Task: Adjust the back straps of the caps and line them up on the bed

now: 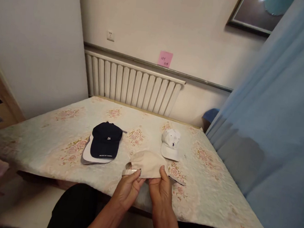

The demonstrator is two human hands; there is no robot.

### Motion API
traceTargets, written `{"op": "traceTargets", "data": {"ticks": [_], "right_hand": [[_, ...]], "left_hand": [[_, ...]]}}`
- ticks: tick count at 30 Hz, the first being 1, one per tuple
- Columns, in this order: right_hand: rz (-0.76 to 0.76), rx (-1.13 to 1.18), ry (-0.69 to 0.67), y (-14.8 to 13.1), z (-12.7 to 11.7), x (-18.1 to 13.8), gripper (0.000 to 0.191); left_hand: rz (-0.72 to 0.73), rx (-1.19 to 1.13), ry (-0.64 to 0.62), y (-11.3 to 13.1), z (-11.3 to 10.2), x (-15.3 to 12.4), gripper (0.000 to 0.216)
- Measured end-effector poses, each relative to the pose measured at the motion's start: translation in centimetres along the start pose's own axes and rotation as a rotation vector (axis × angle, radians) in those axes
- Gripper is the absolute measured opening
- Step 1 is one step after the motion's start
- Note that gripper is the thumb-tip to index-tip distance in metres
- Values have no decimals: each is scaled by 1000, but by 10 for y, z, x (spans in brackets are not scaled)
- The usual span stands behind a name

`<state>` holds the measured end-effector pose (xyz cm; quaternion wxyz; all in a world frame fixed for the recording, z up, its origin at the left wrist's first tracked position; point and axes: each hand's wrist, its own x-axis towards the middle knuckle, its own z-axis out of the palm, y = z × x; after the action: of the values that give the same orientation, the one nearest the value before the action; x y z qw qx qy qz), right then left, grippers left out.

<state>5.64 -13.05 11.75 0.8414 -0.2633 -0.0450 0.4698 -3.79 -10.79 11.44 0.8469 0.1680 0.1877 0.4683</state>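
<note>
A beige cap [147, 162] lies near the front edge of a table with a pale floral cloth [46, 136]. My left hand [129, 187] pinches the cap's back strap at its left side. My right hand [163, 188] grips the cap's rear edge on the right, fingers closed on the fabric. A navy cap [105, 142] rests stacked on a white cap [88, 156] to the left. Another white cap [170, 144] sits further back on the right.
A white radiator [130, 85] runs along the far wall, with a pink note [165, 58] above it. A blue curtain [278, 132] hangs at the right. A wooden frame [2, 93] stands at the left. My dark-clad knee [76, 206] is below the table edge.
</note>
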Motion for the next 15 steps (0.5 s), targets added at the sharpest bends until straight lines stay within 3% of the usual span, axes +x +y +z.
{"op": "traceTargets", "data": {"ticks": [6, 10, 15], "right_hand": [[31, -67, -6, 14, 4, -12, 42], [23, -26, 33, 7, 5, -5, 34], [7, 26, 85, -1, 4, 2, 31]], "left_hand": [[-47, 21, 54, -5, -4, -1, 26], [27, 5, 85, 4, -7, 3, 34], [40, -16, 35, 5, -6, 5, 43]]}}
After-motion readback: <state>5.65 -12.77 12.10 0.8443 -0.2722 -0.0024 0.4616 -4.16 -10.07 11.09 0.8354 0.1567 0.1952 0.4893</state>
